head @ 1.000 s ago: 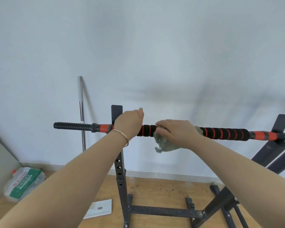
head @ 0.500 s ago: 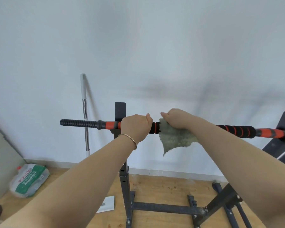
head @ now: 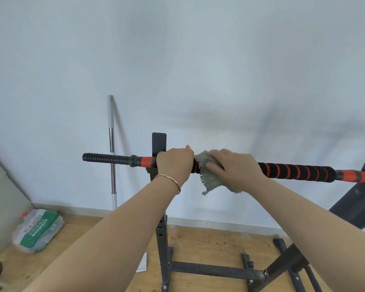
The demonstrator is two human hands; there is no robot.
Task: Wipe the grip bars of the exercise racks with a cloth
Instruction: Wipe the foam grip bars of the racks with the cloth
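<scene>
White wall (head: pixel 219 60) fills most of the view, and below it is a wooden floor (head: pixel 209 245). On the floor at the left lies a clear plastic bottle (head: pixel 38 230) on its side, with a red cap and a green and white label; what is inside I cannot tell. A thin metal pole (head: pixel 112 148) leans on the wall near it.

The grip bar (head: pixel 293 170) lies across a black rack upright (head: pixel 161 239) and, at the right edge, on a second rack (head: pixel 358 205). The left hand (head: pixel 174 165), with a bracelet (head: pixel 169 179) on the wrist, is closed around the bar just beside the upright. The right hand (head: pixel 236 167) is just next to it and grips the grey-green cloth (head: pixel 211 182) wrapped over the bar; a corner of the cloth hangs down under the bar.

The ribbed black left end of the bar sticks out free past the upright. To the right of the right hand, the black foam with orange stripes is uncovered up to the second rack
</scene>
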